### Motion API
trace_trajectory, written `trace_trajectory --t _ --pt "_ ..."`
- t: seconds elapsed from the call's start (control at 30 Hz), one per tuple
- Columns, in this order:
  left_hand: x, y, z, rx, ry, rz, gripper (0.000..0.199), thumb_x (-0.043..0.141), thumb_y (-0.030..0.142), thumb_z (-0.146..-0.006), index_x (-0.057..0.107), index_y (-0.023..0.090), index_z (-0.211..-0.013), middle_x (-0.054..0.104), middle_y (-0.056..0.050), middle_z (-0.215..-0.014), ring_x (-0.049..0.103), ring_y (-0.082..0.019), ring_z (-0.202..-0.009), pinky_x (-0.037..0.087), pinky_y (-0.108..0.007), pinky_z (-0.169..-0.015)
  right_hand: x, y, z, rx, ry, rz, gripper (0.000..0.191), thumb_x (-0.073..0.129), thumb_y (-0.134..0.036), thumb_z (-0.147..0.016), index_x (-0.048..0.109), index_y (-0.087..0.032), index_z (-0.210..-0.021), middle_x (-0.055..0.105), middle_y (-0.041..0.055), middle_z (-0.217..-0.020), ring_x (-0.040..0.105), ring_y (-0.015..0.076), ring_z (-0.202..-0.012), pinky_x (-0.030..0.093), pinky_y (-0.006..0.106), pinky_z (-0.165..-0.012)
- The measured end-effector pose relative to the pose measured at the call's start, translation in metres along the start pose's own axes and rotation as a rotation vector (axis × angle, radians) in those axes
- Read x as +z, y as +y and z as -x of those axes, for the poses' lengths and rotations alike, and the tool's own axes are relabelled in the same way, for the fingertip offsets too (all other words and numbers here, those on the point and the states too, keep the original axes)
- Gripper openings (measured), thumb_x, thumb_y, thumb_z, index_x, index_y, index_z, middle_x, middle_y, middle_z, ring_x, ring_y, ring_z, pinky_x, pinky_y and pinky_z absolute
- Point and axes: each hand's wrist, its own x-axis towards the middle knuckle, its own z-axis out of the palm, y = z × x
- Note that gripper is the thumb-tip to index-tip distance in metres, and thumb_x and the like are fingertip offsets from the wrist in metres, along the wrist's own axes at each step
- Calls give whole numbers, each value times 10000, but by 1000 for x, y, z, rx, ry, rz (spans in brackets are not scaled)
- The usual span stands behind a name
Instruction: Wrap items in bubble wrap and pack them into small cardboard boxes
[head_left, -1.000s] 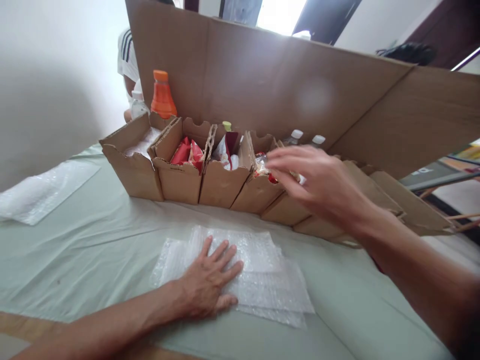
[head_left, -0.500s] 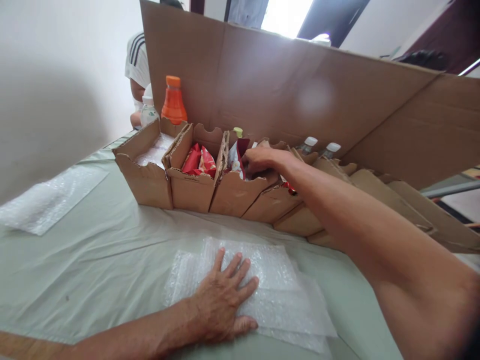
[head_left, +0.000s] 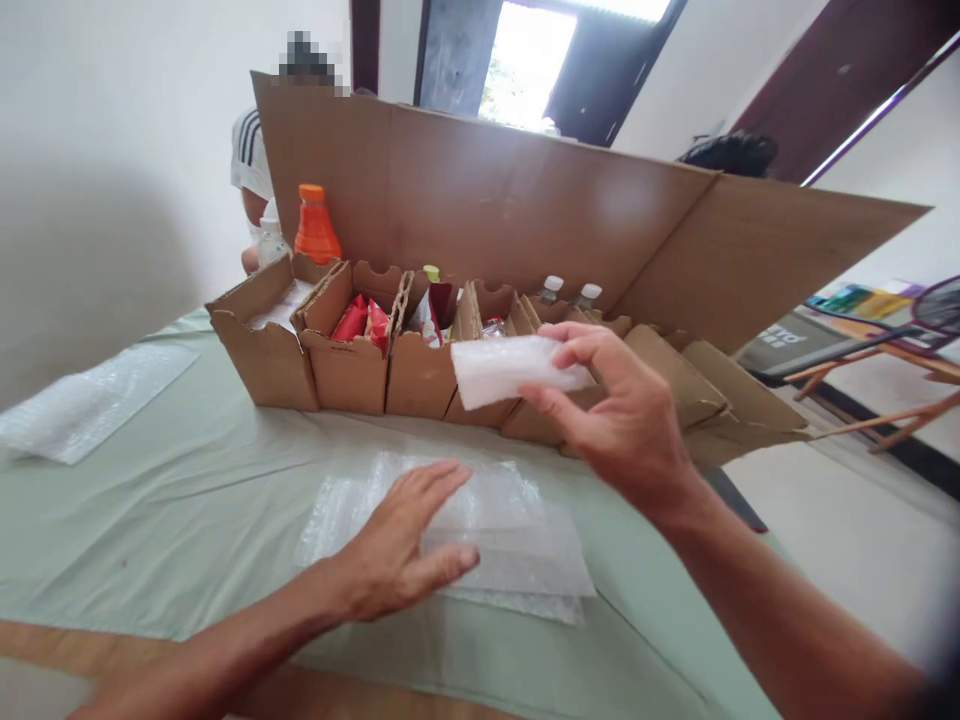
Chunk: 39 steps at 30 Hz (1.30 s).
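Note:
Between the thumb and fingers of my right hand (head_left: 622, 410) is a small white rectangular packet (head_left: 499, 370), held up in front of the cardboard bins; its exact kind I cannot make out. My left hand (head_left: 405, 540) is open, thumb apart from the fingers, over a stack of clear bubble wrap bags (head_left: 517, 550) on the green cloth. Behind the packet runs a row of cardboard bins. One bin (head_left: 349, 375) has red snack packets (head_left: 361, 320) in it, and the bin to its right holds a maroon and white pouch (head_left: 431, 315).
More bubble wrap (head_left: 97, 395) lies at the left on the green tablecloth (head_left: 187, 510). An orange bottle (head_left: 316, 230) and several white-capped bottles stand behind the bins. A tall cardboard panel (head_left: 480, 200) rises at the back, with a person's sleeve (head_left: 251, 155) beyond it.
My right hand has come out of a bin and back toward me with the white packet. My left hand has lifted and tilted from lying flat on the bubble wrap. The view has shifted.

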Motion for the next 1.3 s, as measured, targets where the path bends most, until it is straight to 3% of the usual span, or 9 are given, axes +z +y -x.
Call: trace_trajectory --t 0.2,0.43,0.6,0.73,0.87,0.93,1.07,1.2,1.3 --pt "15 35 -5 -48 307 1013 607 773 416 -807 571 287 -1365 611 -99 -1408 551 -339 -1329 447 -516 -1084 30 -25 70 -108 81 -73 169 714 -236 -918 570 -225 -1005 687 131 -1264 657 266 -1148 477 405 -938" --pt "39 24 2 -159 569 945 703 851 339 -713 536 285 -1339 610 -88 -1355 612 -290 -1225 506 -436 -1003 39 -35 99 731 -170 -869 337 554 -530 -995 565 -222 -858 645 -6 -722 608 153 -621 456 267 -583" --pt "43 30 1 -182 664 887 744 857 532 -674 580 219 -1290 677 -111 -1283 647 -308 -1171 538 -407 -939 60 -50 111 972 -206 -1211 430 613 -626 -921 570 -211 -817 638 6 -692 632 165 -591 444 261 -520" --pt "33 25 5 -281 747 848 449 832 465 -679 724 150 -981 760 -83 -938 712 -275 -895 557 -366 -773 74 -49 120 1079 -338 -1254 491 560 -693 -911 602 -203 -899 685 49 -774 633 180 -563 436 272 -458" --pt "18 9 18 -321 991 730 250 810 349 -708 743 157 -854 741 -4 -830 676 -173 -802 517 -273 -774 63 -48 132 802 -99 -764 330 544 -530 -995 628 -235 -1115 705 91 -1127 693 216 -909 560 358 -773" --pt "16 6 25 -339 1007 725 306 809 343 -718 750 155 -951 754 -4 -868 680 -175 -829 516 -276 -802 56 -61 143 543 -16 -570 239 558 -368 -1008 608 -271 -1220 648 89 -1275 649 248 -1129 525 430 -963" --pt "23 13 38 -435 937 756 489 815 398 -740 701 186 -1165 779 -45 -1030 715 -222 -896 530 -322 -810 61 -99 167 81 -78 -370 493 619 -333 -952 491 -271 -1424 478 148 -1506 510 347 -1363 473 544 -1068" --pt "25 29 55 -426 710 620 262 830 375 -748 643 192 -758 679 -83 -1385 670 -299 -1167 511 -343 -902 72 -110 174 130 -129 -244 866 626 -544 -949 188 -243 -1632 306 218 -1633 376 412 -1478 428 637 -1103" --pt "19 48 68 -386 549 507 299 807 380 -785 594 198 -680 718 -98 -1316 636 -322 -1218 491 -382 -966 64 -97 164 280 -40 -173 831 643 -448 -966 190 -254 -1636 323 205 -1635 362 378 -1498 410 619 -1133"
